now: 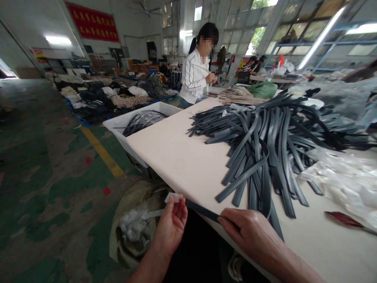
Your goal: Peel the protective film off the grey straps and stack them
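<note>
My left hand (171,224) is raised beside the table's near edge, thumb and fingers closed on a small white scrap (172,197), paper or thin plastic. My right hand (250,232) is wrapped round a dark grey flat strap (203,210) at the table edge. That strap runs leftward, its far end close to my left fingers; whether they touch it I cannot tell. Beyond my right hand, a large heap of similar dark straps (256,157) lies fanned out on the pale table (165,153).
An open sack (118,239) with white scraps (134,226) stands below my left hand. A white bin (114,125) holding dark strips adjoins the table. Clear plastic bags (344,177) lie at right, near a reddish leaf-shaped thing (343,219). A co-worker (194,70) sits at the far end.
</note>
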The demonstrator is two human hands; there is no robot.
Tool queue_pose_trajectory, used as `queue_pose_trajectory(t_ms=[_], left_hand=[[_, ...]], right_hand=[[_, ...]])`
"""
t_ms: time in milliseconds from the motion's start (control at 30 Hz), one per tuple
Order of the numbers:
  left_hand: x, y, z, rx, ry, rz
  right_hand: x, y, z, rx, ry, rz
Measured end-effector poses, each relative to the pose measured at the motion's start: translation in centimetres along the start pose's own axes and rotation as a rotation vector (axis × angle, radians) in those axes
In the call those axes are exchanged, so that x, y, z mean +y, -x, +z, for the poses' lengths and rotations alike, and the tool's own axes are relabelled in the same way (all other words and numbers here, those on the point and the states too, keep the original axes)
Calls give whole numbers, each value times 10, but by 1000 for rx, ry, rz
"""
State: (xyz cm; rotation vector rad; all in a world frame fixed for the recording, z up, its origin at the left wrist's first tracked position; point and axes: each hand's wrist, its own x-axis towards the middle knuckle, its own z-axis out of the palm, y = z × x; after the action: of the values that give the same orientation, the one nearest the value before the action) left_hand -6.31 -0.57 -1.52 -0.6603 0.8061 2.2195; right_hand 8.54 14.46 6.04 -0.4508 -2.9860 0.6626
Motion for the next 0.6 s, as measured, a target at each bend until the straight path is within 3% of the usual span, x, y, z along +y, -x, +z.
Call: queue_pose_trajectory(t_ms=[133, 400, 600], left_hand=[[12, -4, 2, -16, 8, 41], [-6, 5, 5, -42, -20, 31], [-5, 5, 6, -69, -17, 27]], right_hand=[[-1, 2, -7, 0, -118, 12], [-9, -4, -1, 14, -173, 68], [-5, -1, 6, -5, -101, 57]])
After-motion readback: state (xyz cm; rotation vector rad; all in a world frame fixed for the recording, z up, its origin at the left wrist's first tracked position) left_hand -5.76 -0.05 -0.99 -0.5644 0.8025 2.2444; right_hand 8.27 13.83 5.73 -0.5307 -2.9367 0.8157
